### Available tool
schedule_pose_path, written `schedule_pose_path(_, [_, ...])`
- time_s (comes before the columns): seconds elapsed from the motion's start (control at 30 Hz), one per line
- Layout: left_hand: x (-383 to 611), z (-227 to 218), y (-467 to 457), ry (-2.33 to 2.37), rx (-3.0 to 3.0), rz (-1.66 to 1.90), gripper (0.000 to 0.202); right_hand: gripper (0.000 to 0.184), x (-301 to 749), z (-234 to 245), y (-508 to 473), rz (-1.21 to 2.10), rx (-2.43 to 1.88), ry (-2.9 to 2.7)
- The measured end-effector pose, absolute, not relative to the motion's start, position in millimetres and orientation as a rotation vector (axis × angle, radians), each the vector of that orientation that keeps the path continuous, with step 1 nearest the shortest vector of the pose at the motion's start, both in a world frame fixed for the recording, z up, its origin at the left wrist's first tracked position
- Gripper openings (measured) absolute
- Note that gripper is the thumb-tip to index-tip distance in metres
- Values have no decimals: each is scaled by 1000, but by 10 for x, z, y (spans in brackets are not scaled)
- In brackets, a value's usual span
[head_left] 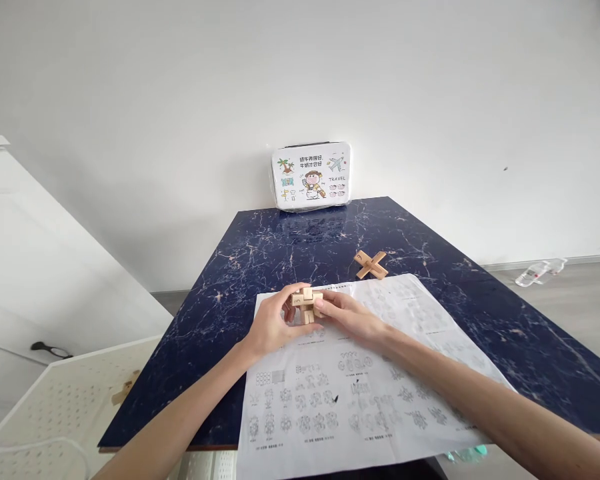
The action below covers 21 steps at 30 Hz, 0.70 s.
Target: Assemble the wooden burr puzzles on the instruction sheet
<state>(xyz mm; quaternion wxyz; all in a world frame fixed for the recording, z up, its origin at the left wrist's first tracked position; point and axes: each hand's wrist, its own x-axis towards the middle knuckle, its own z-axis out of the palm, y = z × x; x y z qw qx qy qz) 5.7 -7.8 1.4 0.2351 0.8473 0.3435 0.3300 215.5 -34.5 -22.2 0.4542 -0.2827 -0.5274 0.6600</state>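
Observation:
Both my hands hold a small wooden interlocking puzzle (306,302) just above a printed instruction sheet (350,393). My left hand (273,325) curls its fingers round the puzzle's left side. My right hand (345,315) pinches the right side with thumb and fingers. A second wooden piece, a flat cross shape (371,265), lies on the table beyond the sheet, apart from both hands.
The dark blue marbled table (505,320) stands against a white wall. A white tin with cartoon travel pictures (311,175) leans upright at the table's far edge. A white perforated box (65,400) with a wooden piece (123,391) sits low left. A plastic bottle (537,271) lies on the floor right.

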Motion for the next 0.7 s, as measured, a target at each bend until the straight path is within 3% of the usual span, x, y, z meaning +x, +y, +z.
schedule_pose_path(0.23, [86, 8, -96, 926, 2342, 1002, 68, 52, 2096, -168, -393, 1660, -661, -1195])
schedule_pose_path(0.7, [100, -112, -89, 945, 2415, 1104, 67, 50, 2052, -206, -421, 1733, -611, -1083])
